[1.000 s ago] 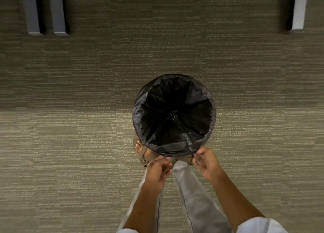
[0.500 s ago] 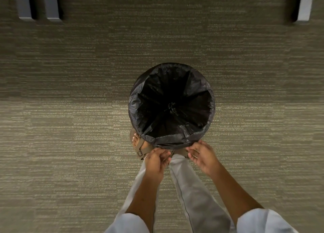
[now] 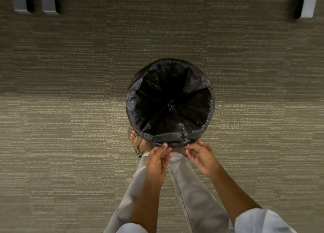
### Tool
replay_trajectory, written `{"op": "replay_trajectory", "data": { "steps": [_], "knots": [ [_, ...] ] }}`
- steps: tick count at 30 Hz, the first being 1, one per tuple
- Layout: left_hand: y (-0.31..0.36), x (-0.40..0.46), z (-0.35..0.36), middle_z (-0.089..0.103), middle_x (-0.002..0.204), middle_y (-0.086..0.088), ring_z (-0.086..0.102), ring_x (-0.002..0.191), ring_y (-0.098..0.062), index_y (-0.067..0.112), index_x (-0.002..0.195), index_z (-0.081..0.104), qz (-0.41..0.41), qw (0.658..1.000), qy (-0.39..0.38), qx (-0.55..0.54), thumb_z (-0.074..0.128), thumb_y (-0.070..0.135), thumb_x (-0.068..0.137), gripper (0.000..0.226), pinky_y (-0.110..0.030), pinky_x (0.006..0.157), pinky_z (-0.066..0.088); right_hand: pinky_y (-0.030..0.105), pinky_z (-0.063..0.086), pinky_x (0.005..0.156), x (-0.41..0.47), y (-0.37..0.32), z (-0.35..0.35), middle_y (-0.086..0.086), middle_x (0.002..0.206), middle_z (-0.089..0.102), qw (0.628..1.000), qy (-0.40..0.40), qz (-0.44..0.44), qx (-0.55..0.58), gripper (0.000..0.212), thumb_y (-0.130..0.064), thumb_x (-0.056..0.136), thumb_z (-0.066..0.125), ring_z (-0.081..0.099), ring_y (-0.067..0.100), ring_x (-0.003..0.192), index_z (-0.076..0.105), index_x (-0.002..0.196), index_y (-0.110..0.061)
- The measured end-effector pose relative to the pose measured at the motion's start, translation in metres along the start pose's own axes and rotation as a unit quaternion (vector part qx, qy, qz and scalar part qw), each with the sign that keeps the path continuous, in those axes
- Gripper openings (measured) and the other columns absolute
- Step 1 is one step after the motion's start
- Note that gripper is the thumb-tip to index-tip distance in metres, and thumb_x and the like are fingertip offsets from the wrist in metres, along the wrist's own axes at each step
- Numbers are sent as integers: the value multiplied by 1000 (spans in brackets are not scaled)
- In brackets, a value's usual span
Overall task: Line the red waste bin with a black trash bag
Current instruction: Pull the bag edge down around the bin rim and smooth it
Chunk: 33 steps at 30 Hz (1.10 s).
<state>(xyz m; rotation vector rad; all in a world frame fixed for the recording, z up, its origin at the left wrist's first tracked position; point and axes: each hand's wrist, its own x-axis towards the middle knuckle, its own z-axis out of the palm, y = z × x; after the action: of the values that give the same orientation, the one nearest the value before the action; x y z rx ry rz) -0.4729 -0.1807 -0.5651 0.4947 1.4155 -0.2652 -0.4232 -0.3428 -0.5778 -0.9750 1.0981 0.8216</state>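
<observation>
The waste bin stands on the carpet below me, its red body hidden under the black trash bag (image 3: 140, 99). The bag lines the inside and is folded out over the whole rim. Its knotted bottom shows deep in the middle. My left hand (image 3: 157, 161) is at the near side of the rim, thumb and fingers pinching the bag's lower hem. My right hand (image 3: 201, 155) is a little to the right, with its fingertips curled on the same hem.
Striped grey-green carpet (image 3: 70, 127) lies all around the bin. My sandalled foot (image 3: 137, 143) and light trouser legs (image 3: 189, 189) are right against the bin's near side. Pale furniture legs (image 3: 48, 3) (image 3: 309, 3) stand at the far edge.
Both hands have stayed at the near rim on the bag's hem. The bin sits slightly higher in the view than a second ago. The bag's fold looks the same.
</observation>
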Motion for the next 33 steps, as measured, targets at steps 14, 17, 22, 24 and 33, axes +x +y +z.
{"op": "replay_trajectory", "data": {
  "steps": [14, 17, 22, 24, 33],
  "knots": [
    [-7, 11, -2, 72, 63, -7, 68, 57, -15, 9, 71, 60, -1, 992, 67, 107, 65, -3, 88, 22, -25, 50, 57, 21, 57, 68, 6, 3, 10, 7, 84, 71, 996, 50, -15, -75, 23, 14, 82, 65, 68, 17, 83, 66, 89, -8],
    [3, 16, 7, 72, 72, -9, 70, 59, -14, 2, 93, 61, -37, 996, 62, 42, 59, -3, 91, 6, -23, 56, 59, 19, 58, 66, 11, 3, 17, 8, 89, 73, 995, 84, -22, -51, 25, 15, 84, 61, 69, 19, 90, 63, 86, -10],
    [15, 19, 8, 74, 88, -7, 70, 84, -21, 8, 96, 64, -27, 994, 54, -88, 42, 7, 98, 22, -33, 72, 58, 23, 59, 71, 10, -1, 17, 9, 102, 77, 998, 61, -5, 34, 28, 12, 89, 54, 73, 19, 96, 68, 90, -12],
    [18, 17, 3, 75, 93, -10, 69, 95, -27, 8, 97, 66, -19, 989, 43, -141, 45, 19, 95, 24, -40, 78, 57, 28, 58, 74, 9, -1, 15, 6, 97, 77, 996, 50, 4, 72, 31, 11, 90, 45, 73, 19, 93, 66, 97, -11],
    [25, 23, 10, 74, 113, -16, 66, 110, -33, 10, 122, 64, -30, 987, -3, -158, 44, 53, 94, 55, -43, 76, 57, 38, 44, 88, 2, -13, 28, 8, 91, 62, 987, 10, 8, 163, 28, -15, 65, 46, 58, 25, 91, 55, 91, -11]
  ]
}}
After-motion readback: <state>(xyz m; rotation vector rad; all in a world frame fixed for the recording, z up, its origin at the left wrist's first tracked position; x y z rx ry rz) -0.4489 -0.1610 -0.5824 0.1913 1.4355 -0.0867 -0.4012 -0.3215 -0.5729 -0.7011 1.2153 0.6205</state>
